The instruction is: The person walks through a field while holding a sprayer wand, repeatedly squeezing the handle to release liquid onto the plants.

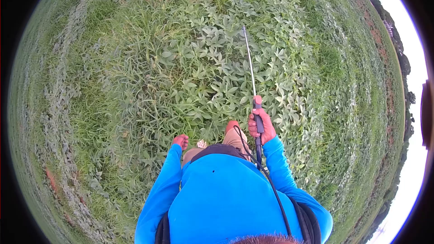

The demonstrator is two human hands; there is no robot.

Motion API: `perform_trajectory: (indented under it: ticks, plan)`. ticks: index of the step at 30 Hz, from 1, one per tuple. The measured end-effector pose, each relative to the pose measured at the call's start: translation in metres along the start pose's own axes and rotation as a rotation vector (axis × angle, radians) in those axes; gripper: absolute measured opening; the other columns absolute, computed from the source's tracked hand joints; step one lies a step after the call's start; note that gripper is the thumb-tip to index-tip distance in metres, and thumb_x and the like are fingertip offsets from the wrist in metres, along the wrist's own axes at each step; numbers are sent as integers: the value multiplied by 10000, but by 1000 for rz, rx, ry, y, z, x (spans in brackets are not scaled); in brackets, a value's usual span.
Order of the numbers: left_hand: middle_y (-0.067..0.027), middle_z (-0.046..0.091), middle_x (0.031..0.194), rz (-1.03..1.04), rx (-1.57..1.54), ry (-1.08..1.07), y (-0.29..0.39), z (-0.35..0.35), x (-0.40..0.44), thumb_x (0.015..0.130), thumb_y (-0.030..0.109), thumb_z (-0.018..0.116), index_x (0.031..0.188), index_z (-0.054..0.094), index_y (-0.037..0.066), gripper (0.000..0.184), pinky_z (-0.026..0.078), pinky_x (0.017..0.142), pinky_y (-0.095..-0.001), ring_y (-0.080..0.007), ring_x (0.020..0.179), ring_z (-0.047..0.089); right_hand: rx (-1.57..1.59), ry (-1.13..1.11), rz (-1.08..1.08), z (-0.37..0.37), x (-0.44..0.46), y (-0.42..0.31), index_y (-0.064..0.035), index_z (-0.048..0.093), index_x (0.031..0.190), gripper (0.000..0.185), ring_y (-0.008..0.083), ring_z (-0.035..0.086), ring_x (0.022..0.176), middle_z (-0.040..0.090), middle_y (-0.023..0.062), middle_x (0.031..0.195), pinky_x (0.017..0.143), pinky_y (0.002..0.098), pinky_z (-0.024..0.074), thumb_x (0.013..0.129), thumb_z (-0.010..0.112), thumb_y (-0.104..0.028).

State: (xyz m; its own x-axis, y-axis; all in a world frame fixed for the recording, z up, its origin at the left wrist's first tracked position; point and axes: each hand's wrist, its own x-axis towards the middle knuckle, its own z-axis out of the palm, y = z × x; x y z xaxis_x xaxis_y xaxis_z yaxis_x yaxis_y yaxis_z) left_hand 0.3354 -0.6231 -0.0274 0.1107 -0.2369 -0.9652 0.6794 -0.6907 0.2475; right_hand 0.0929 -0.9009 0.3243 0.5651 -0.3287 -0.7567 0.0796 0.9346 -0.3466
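Observation:
My right hand (264, 127) is wrapped round the dark handle of a spray wand (249, 61). The wand's thin metal tube points forward over the leafy plants, its tip above the leaves. A black hose (272, 185) runs from the lower end of the handle back along my blue shirt. My left hand (181, 141) hangs beside my left thigh with its fingers curled in; whether anything is inside them is too small to make out.
Broad-leaved green plants (221, 45) and tall grass (149, 63) cover the ground in front and on both sides. Dark straps (307, 219) lie at my sides. Trees (404, 63) line the field's far right edge.

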Motion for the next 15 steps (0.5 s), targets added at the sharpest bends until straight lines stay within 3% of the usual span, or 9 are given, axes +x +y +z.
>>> perform_trajectory:
  ticks: [8, 15]
  plan:
    - [-10, 561, 687, -18, -8, -23, 52, 55, 27, 896, 395, 466, 888, 595, 137, 289, 442, 479, -363, -161, 531, 515, -20, 14, -137, -54, 78, -120, -142, 470, 810, 298, 68, 371, 385, 439, -3, 597, 304, 207, 298, 815, 651, -378]
    - [0, 574, 716, 90, 172, 11, 133, 130, 20, 867, 333, 486, 893, 614, 139, 234, 443, 511, -335, -147, 550, 514, -86, 49, -271, -60, 148, -219, -163, 482, 846, 283, 70, 380, 384, 451, 6, 594, 302, 210, 294, 807, 661, -379]
